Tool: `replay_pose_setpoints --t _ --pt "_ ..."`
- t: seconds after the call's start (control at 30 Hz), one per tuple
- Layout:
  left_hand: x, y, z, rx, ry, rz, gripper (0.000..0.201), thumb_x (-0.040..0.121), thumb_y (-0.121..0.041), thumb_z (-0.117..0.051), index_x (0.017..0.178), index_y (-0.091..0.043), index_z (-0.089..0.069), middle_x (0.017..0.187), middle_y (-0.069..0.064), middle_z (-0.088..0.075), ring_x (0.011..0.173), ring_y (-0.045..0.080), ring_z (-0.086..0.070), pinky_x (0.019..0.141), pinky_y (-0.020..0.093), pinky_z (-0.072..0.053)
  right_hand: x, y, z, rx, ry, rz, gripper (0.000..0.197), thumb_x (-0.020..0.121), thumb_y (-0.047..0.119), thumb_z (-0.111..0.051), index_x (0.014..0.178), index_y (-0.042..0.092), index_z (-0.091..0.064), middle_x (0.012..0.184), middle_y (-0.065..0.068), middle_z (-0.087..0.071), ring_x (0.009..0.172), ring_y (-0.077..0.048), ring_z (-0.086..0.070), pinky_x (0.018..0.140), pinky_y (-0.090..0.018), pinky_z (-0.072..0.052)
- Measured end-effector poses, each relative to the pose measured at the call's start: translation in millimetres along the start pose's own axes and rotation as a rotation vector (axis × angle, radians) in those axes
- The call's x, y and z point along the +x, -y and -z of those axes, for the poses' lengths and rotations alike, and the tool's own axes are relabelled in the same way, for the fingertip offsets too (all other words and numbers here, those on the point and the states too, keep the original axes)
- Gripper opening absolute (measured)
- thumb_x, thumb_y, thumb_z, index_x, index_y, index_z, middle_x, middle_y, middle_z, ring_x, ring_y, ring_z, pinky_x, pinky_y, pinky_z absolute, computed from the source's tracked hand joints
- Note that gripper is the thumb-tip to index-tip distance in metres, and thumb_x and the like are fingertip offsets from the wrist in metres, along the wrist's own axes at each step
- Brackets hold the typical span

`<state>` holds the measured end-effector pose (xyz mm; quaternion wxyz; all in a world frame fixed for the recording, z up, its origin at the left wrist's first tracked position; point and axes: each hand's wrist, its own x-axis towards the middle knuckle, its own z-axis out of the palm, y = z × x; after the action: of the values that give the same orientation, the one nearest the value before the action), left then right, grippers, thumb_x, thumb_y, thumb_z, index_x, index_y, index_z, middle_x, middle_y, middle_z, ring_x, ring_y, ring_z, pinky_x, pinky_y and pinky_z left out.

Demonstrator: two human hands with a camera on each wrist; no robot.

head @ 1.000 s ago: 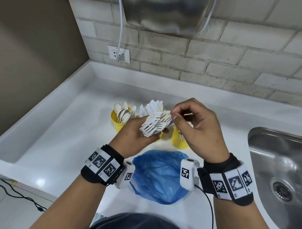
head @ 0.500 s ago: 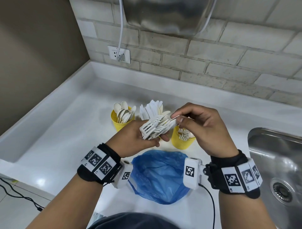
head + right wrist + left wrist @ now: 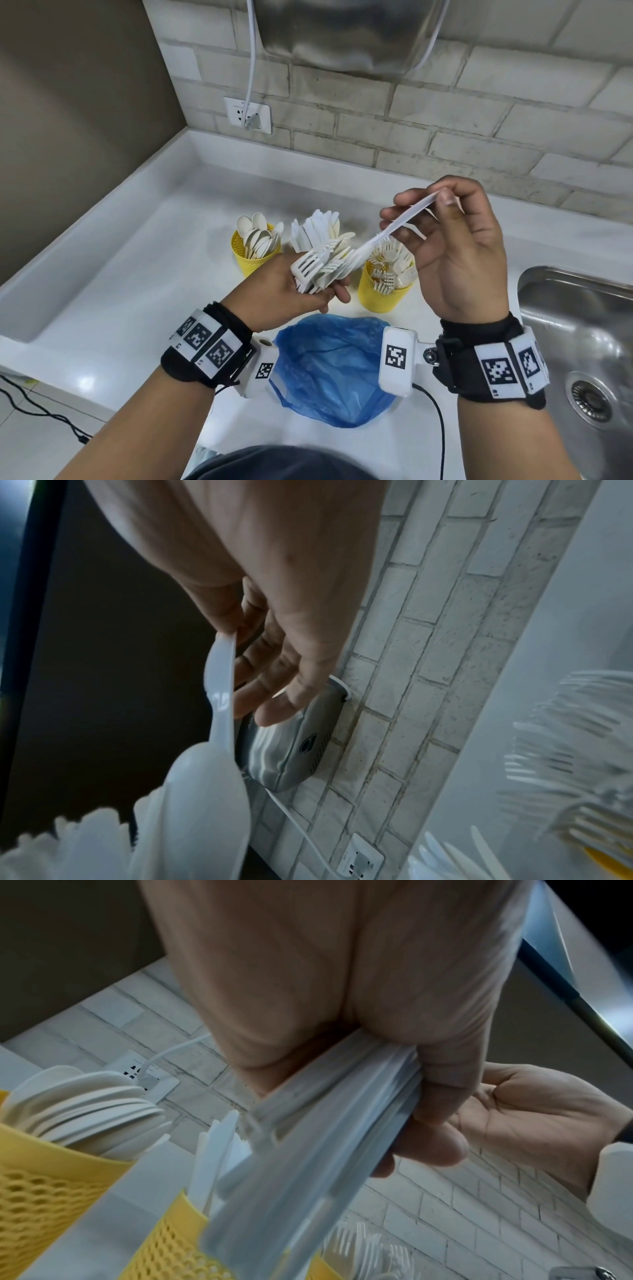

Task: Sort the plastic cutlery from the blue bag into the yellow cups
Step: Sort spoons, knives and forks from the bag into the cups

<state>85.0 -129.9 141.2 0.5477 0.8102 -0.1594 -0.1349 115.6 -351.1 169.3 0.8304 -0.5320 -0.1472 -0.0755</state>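
Note:
My left hand [image 3: 291,294] grips a bundle of white plastic cutlery [image 3: 322,270], mostly forks, above the counter; its handles [image 3: 325,1137] show in the left wrist view. My right hand [image 3: 442,202] pinches the handle end of one white spoon [image 3: 394,229], whose bowl end still lies against the bundle. The spoon [image 3: 222,696] hangs from thumb and forefinger in the right wrist view. Three yellow mesh cups stand behind: one with spoons [image 3: 255,253], one with knives [image 3: 315,229] mostly hidden by the bundle, one with forks [image 3: 385,291]. The blue bag [image 3: 335,370] lies crumpled near me.
A steel sink [image 3: 582,342] is sunk into the counter at the right. The white counter has a raised rim [image 3: 102,219] on the left and a brick wall behind, with a socket [image 3: 248,114], a white cable and a steel appliance [image 3: 342,31] above.
My right hand has drawn one spoon out of the bundle, up and to the right. My left hand has sunk a little with the bundle, uncovering the fork cup.

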Motion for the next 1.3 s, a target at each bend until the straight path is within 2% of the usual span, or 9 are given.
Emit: replay_pose_setpoints --t 0.2,0.53,0.73,0.83,0.93,1.03,1.1,1.23,1.3 --pt "-0.1 -1.0 -0.4 -0.020 -0.024 0.011 0.015 0.096 -0.002 -0.064 0.105 -0.012 -0.071 0.097 -0.001 -0.078 0.078 0.023 -0.070 0.078 0.020 -0.056 -1.6 -1.2 -2.3 -0.092 -0.033 0.004 0.012 0.104 0.011 -0.047 0.101 0.010 -0.059 0.097 -0.018 -0.067 0.091 -0.037 -0.066 0.084 -0.049 -0.055" --pt "-1.9 -8.2 -0.5 -0.045 -0.050 -0.027 0.018 0.096 0.002 -0.063 0.109 -0.008 -0.072 0.097 0.002 -0.078 0.077 0.002 -0.070 0.073 0.016 -0.055 -8.5 -7.0 -11.0 -0.214 0.121 0.027 0.016 0.102 0.005 -0.045 0.097 0.000 -0.059 0.093 -0.029 -0.064 0.086 -0.037 -0.064 0.078 -0.041 -0.053" --pt "-3.8 -4.7 0.9 -0.019 -0.035 -0.008 0.020 0.095 0.001 -0.065 0.107 -0.014 -0.073 0.096 -0.003 -0.078 0.077 0.008 -0.070 0.070 0.013 -0.052 -3.3 3.1 -9.0 0.040 -0.106 0.089 0.018 0.110 0.012 -0.036 0.101 0.012 -0.052 0.088 -0.018 -0.070 0.084 -0.035 -0.066 0.084 -0.051 -0.055" --pt "-4.2 -3.9 1.4 -0.017 -0.023 -0.010 0.018 0.095 -0.003 -0.066 0.105 -0.017 -0.074 0.097 -0.005 -0.078 0.081 0.012 -0.071 0.076 0.017 -0.054 1.8 12.1 -5.3 0.174 -0.308 0.176 0.014 0.109 0.015 -0.037 0.102 0.014 -0.049 0.078 -0.014 -0.067 0.074 -0.032 -0.064 0.078 -0.049 -0.056" --pt "-4.0 -3.9 1.3 -0.002 -0.018 -0.006 0.018 0.095 -0.006 -0.067 0.102 -0.021 -0.074 0.097 -0.007 -0.078 0.082 0.018 -0.071 0.077 0.016 -0.054 4.9 14.6 -1.7 0.076 -0.393 0.336 0.012 0.110 0.014 -0.033 0.106 0.014 -0.045 0.071 -0.013 -0.050 0.063 -0.025 -0.049 0.066 -0.040 -0.051" --pt "-3.2 -3.9 0.9 -0.007 -0.002 0.002 0.018 0.095 -0.005 -0.068 0.102 -0.020 -0.074 0.096 -0.006 -0.078 0.082 0.023 -0.071 0.077 0.017 -0.053 2.5 9.5 -3.6 -0.240 -0.169 0.343 0.011 0.106 0.010 -0.044 0.103 0.015 -0.053 0.075 -0.002 -0.051 0.063 -0.018 -0.043 0.059 -0.031 -0.039" --pt "-2.7 -3.2 0.9 -0.008 0.004 0.007 0.019 0.094 -0.003 -0.068 0.102 -0.019 -0.074 0.096 -0.005 -0.078 0.084 0.023 -0.071 0.075 0.015 -0.052 -2.1 3.8 -6.8 -0.473 0.006 0.210 0.008 0.099 0.007 -0.059 0.099 0.014 -0.063 0.080 0.004 -0.061 0.069 -0.013 -0.053 0.065 -0.028 -0.044" --pt "-2.5 -2.4 1.8 -0.011 0.029 0.014 0.022 0.093 0.001 -0.066 0.104 -0.017 -0.073 0.095 -0.003 -0.079 0.080 0.019 -0.070 0.074 0.017 -0.052 -10.3 -5.5 -12.5 -0.664 0.249 0.047 0.005 0.088 0.015 -0.074 0.092 0.018 -0.073 0.090 -0.007 -0.065 0.069 -0.038 -0.054 0.064 -0.042 -0.047" --pt "-3.1 -1.4 2.7 0.001 0.034 0.024 0.025 0.092 0.003 -0.066 0.101 -0.019 -0.074 0.094 -0.004 -0.079 0.082 0.019 -0.070 0.076 0.018 -0.053 -10.5 -7.2 -12.4 -0.705 0.326 0.039 0.006 0.088 0.016 -0.076 0.090 0.021 -0.074 0.090 -0.004 -0.061 0.066 -0.037 -0.049 0.062 -0.042 -0.043"
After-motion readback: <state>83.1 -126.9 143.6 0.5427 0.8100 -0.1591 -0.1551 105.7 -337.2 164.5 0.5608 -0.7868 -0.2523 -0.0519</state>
